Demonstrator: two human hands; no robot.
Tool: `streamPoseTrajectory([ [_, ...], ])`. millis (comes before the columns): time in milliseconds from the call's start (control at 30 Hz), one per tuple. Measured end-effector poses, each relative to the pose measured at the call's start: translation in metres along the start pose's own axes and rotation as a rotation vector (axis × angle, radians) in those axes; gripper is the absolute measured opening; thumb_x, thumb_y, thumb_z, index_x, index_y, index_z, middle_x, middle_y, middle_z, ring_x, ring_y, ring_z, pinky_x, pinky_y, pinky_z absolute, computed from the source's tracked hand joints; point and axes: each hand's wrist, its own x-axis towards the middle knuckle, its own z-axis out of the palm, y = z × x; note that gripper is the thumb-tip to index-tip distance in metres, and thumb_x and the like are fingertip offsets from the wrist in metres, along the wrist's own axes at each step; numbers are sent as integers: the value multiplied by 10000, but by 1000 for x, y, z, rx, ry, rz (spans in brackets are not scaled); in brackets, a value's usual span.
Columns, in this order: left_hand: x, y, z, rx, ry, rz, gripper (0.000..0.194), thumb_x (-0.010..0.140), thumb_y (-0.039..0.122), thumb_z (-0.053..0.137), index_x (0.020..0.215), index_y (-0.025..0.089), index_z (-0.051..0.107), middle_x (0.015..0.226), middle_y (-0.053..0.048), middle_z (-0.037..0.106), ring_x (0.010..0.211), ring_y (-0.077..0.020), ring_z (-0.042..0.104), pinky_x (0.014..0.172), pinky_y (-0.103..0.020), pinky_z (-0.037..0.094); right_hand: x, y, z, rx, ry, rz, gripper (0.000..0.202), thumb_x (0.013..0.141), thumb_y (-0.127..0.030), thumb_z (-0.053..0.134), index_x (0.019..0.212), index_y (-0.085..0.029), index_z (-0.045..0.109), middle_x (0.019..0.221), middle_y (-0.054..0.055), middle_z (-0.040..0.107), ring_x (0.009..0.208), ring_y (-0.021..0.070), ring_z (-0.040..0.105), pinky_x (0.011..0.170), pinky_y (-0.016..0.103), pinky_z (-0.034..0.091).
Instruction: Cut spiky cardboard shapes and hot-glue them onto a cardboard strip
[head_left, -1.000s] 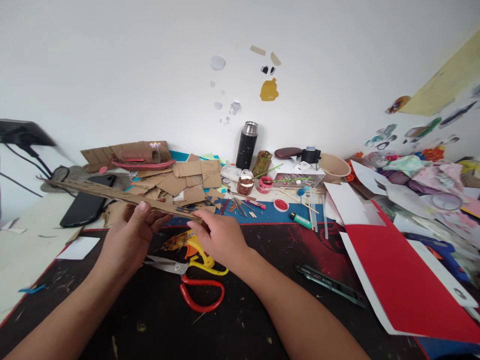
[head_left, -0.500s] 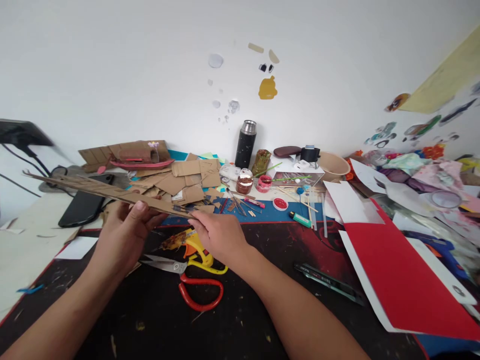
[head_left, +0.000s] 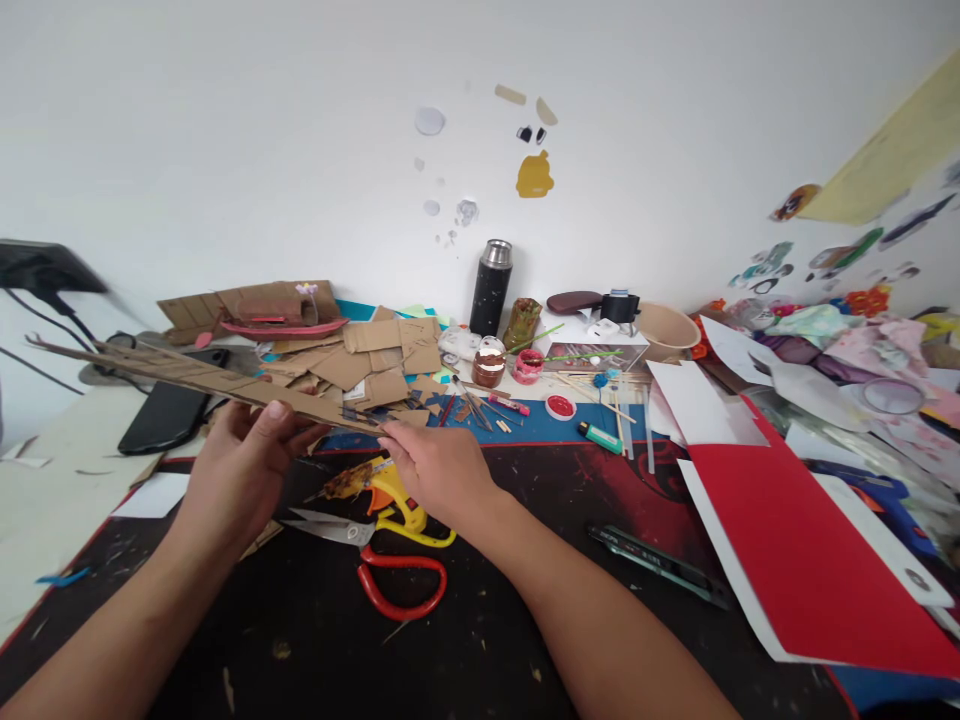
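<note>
A long, narrow piece of cardboard (head_left: 217,380) is held up at a slant, its ragged far end reaching to the left. My left hand (head_left: 255,450) grips it from below near the middle, thumb on top. My right hand (head_left: 435,465) pinches its right end, where a dark printed patch shows; the right fingertips are partly hidden. Beneath the hands, scissors (head_left: 367,550) with one red and one yellow handle lie spread on the dark mat (head_left: 480,650). Just behind them rests a yellow hot glue gun (head_left: 397,495) with a stained nozzle.
Cardboard scraps (head_left: 367,360) and a small model boat (head_left: 285,325) lie at the back left, by a black phone (head_left: 169,410). A black thermos (head_left: 492,290) and paint jars (head_left: 489,362) stand near the wall. To the right are a utility knife (head_left: 652,565) and red paper (head_left: 817,560).
The left end of the cardboard has shifted slightly left, and the strip has turned a little so more of its face shows. Both hands keep their hold.
</note>
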Motion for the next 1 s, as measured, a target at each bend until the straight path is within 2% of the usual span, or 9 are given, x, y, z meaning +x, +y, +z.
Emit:
streamPoseTrajectory([
  [300, -1, 2, 2, 5, -1, 8, 645, 579, 616, 1171, 1035, 272, 873, 1203, -70, 894, 1058, -267, 850, 831, -316, 754, 0, 1, 0, -28, -20, 1, 364, 1297, -378, 516, 1427, -207, 811, 1167, 107, 933, 972, 264, 885, 678, 313, 485],
  [633, 0, 1, 1, 13, 10, 13, 640, 576, 630, 1169, 1017, 288, 856, 1202, -59, 886, 1098, -276, 835, 854, -344, 750, 1, 2, 3, -50, -11, -17, 357, 1300, -352, 508, 1429, -215, 811, 1145, 97, 937, 954, 253, 884, 658, 311, 450],
  [800, 0, -1, -1, 31, 0, 14, 607, 626, 631, 1151, 989, 272, 824, 1176, -59, 881, 1083, -274, 838, 885, -359, 744, 1, 1, 1, -58, -20, -16, 346, 1301, -349, 513, 1402, -216, 815, 1086, 91, 932, 929, 246, 876, 647, 304, 432],
  [1000, 1, -1, -4, 45, -24, 18, 621, 668, 636, 1131, 1048, 259, 816, 1209, -84, 883, 1106, -293, 838, 899, -380, 740, 1, 0, -1, -61, -34, -8, 350, 1303, -354, 504, 1377, -216, 817, 1118, 92, 935, 954, 254, 884, 647, 310, 435],
])
